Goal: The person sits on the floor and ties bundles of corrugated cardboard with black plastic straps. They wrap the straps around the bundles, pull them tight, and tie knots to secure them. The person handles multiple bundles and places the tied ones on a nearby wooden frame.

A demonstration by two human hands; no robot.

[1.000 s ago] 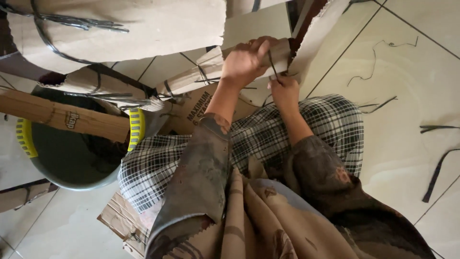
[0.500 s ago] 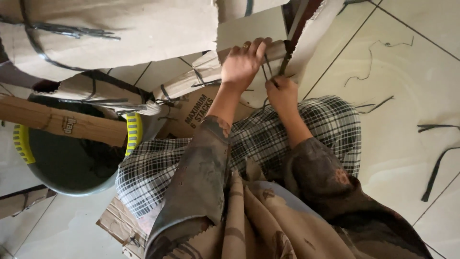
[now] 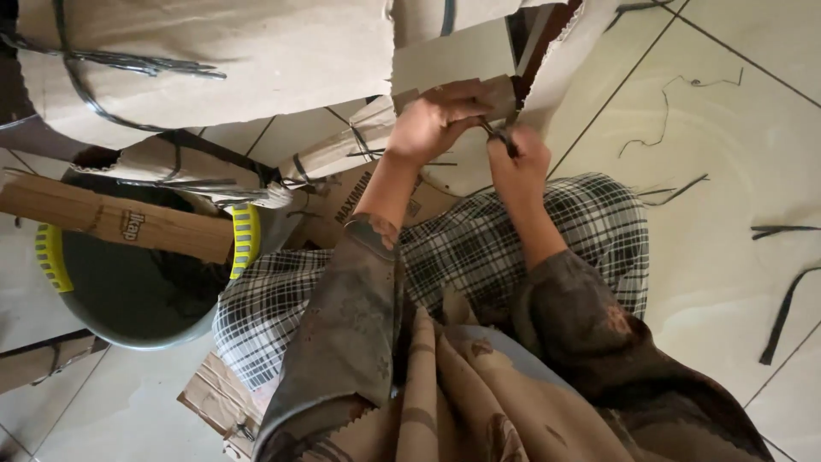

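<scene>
Above a checked lap, both hands work at a cardboard piece bound with dark strips.
Left hand (image 3: 440, 120) curls around the cardboard piece's (image 3: 453, 64) lower edge; right hand (image 3: 517, 158) pinches what looks like a thin dark strip (image 3: 500, 137) just beside it. Nearby sits a grey tub (image 3: 128, 291) with yellow handles.

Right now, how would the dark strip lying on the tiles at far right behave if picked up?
The dark strip looks thin and curved, so probably floppy and light. Lying flat on the floor, it seems unlikely to roll.
</scene>
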